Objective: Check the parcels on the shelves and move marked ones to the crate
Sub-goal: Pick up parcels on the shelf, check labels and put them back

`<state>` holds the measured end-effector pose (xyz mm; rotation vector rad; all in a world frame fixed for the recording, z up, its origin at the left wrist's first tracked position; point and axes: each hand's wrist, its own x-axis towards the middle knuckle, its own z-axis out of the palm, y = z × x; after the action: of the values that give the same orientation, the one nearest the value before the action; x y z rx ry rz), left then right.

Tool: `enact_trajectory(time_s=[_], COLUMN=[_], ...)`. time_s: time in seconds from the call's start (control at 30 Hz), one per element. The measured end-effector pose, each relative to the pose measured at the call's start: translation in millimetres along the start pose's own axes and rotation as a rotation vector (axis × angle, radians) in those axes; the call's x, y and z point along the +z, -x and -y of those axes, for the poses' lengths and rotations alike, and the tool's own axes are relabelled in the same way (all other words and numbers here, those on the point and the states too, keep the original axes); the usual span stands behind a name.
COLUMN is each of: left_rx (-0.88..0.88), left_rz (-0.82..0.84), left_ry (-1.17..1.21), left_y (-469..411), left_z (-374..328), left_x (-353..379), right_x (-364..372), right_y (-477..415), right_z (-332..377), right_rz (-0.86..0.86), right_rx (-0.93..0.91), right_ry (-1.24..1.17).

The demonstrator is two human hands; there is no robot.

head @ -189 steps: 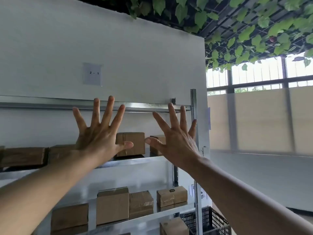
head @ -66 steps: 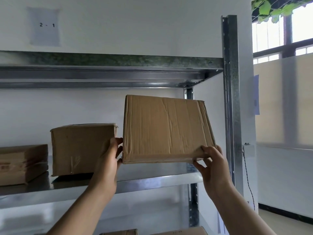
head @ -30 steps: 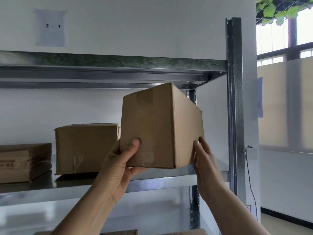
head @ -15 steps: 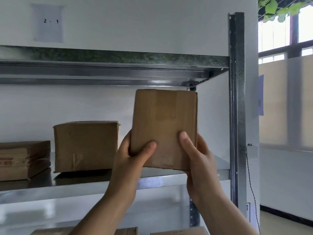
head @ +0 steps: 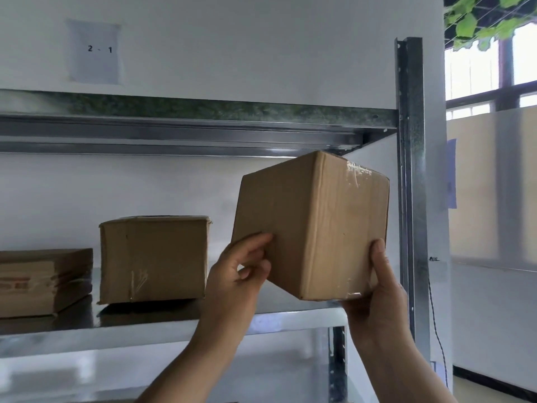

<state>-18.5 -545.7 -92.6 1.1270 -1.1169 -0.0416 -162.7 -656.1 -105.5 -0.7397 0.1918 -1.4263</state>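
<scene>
- Flat box (head: pixel 43 282) lies at the far left of the shelf (head: pixel 174 324); a taller box (head: pixel 154 258) stands just beside it. Both are untouched and, I judge, yet to be checked.
- Left hand (head: pixel 236 282) pinches the lower left edge of the parcel (head: pixel 313 225): thumb on the near face, fingers (head: pixel 258 270) curled under and behind.
- The parcel is held clear of the shelf, in front of its right end, tilted with one vertical corner turned towards the camera.
- It is plain brown cardboard, slightly creased, with clear tape shining along the right face and over the top corner. No mark shows on the two faces in view; the others are hidden.
- To check it well, I would roll it slowly through every face, shifting one hand at a time so the other always carries the weight, and keep the top corner below the upper beam (head: pixel 203 132).
- Right hand (head: pixel 377 301) cups the lower right corner, thumb pressed up the right edge, palm underneath.
- The post (head: pixel 409 170) stands just right of the parcel; turn away from it.
</scene>
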Motion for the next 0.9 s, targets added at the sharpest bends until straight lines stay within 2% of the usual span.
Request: enact_trajectory(time_s=[0.13, 0.33, 0.43, 0.53, 0.67, 0.77, 0.9], left_rx=[0.052, -0.052, -0.197, -0.372, -0.417, -0.459, -0.516], left_rz=[-0.063, -0.183, -0.210, -0.131, -0.063, 0.061, 0.103], left_ry=[-0.143, -0.308, -0.198, 0.030, 0.217, 0.321, 0.454], left_y=[-12.9, -35.7, -44.7, -49.3, -44.2, -41.4, -39.2], left_z=[5.8, 1.5, 0.8, 7.2, -0.2, 3.7, 3.3], left_x=[-6.9, -29.2, -41.5, -57.9, -59.9, -64.5, -69.9], right_x=[-4.7, -15.3, -19.2, -21.6, -23.9, -24.6, -25.6], right_y=[1.0, -2.9, -4.4, -5.1, -9.1, -11.3, -12.7], right_z=[1.1, 4.8, 5.8, 7.2, 6.4, 5.0, 5.0], right_rz=[0.057, 0.088, 0.104, 0.137, 0.189, 0.208, 0.214], right_rx=[0.056, 0.167, 0.210, 0.247, 0.319, 0.355, 0.390], right_ry=[-0.029, -0.089, -0.110, -0.142, -0.157, -0.160, -0.143])
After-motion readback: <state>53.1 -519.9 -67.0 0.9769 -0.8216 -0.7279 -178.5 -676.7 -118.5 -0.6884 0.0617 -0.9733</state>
